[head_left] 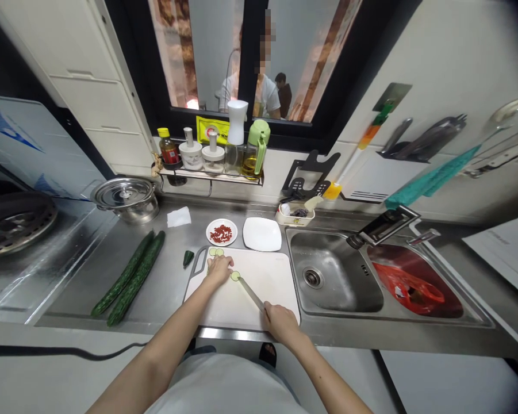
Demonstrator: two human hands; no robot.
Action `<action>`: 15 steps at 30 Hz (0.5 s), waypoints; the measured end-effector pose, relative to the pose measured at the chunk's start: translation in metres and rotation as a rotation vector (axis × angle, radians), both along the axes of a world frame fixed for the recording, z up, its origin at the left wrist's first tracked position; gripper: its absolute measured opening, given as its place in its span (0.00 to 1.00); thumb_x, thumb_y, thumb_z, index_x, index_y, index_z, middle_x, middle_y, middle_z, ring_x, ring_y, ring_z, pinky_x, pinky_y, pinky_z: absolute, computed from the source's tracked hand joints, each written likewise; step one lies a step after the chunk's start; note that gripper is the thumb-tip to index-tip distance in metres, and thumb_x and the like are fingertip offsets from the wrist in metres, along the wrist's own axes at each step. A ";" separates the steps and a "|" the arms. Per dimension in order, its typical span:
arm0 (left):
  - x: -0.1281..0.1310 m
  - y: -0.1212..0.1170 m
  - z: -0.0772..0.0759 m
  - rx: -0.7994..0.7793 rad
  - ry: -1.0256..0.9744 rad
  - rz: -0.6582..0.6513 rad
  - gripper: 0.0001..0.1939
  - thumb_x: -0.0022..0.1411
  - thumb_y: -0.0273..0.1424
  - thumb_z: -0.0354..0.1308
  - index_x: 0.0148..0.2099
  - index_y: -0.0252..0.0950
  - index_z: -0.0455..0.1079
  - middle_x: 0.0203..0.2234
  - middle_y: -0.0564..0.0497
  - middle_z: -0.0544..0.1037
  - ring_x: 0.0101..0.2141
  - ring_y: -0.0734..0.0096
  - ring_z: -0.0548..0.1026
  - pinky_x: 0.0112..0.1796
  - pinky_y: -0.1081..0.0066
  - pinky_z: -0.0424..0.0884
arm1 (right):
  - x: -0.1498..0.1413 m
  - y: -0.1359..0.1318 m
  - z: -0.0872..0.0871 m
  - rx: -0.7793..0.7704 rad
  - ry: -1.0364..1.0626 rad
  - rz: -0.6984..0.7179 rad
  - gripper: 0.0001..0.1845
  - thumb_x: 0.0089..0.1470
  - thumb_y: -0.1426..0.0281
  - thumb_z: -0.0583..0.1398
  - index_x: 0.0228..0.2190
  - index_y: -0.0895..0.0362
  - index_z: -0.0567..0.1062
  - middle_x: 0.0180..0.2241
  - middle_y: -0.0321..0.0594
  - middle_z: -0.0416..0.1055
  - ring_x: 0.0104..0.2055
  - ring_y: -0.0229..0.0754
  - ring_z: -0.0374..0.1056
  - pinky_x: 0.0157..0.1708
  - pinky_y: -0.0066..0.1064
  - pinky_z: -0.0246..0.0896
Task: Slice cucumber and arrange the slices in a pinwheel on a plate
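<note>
While the right hand (282,323) has its grip closed round the handle of a knife (252,295), the blade slants toward the far left over a white cutting board (267,282). At the tip of the blade is a single cucumber slice (235,276); whether it clings to the metal cannot be told. The left hand (219,270) is on the left part of the board, its fingers bent downward; whether its grip holds anything under them cannot be told. Two pale rounds (216,252) lie just beyond that hand, near the far left corner of the board.

Left of the board's grey handle (199,260), a short dark green end piece (188,258) rests on the steel table (81,259). Farther left, two long cucumbers (133,279) lie side by side, slanting from near left to far right. Beyond the board stand a round plate (221,222) bearing small red pieces (221,233) and, to its right, a bare white plate (262,234). A lidded steel pot (127,198) stands at the far left, and a sink (353,264) lies just right of the board.
</note>
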State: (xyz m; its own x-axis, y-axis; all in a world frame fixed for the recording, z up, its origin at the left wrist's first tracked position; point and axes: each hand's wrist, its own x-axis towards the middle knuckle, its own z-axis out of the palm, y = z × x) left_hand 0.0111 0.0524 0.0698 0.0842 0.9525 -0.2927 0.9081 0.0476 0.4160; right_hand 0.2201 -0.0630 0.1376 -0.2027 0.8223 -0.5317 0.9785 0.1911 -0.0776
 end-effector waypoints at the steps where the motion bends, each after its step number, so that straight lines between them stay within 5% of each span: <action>1: 0.000 0.000 0.000 0.000 -0.002 0.001 0.07 0.56 0.29 0.57 0.39 0.41 0.70 0.42 0.48 0.74 0.49 0.58 0.64 0.47 0.59 0.53 | 0.000 0.000 0.000 -0.001 0.002 0.003 0.19 0.62 0.70 0.43 0.43 0.60 0.70 0.38 0.53 0.75 0.42 0.50 0.71 0.36 0.34 0.60; 15: -0.001 0.000 -0.003 -0.011 0.004 -0.003 0.07 0.57 0.30 0.57 0.40 0.41 0.69 0.43 0.48 0.74 0.49 0.57 0.64 0.48 0.59 0.53 | -0.002 0.007 0.004 -0.044 0.038 0.012 0.16 0.61 0.72 0.46 0.43 0.61 0.71 0.39 0.53 0.74 0.42 0.50 0.71 0.36 0.34 0.59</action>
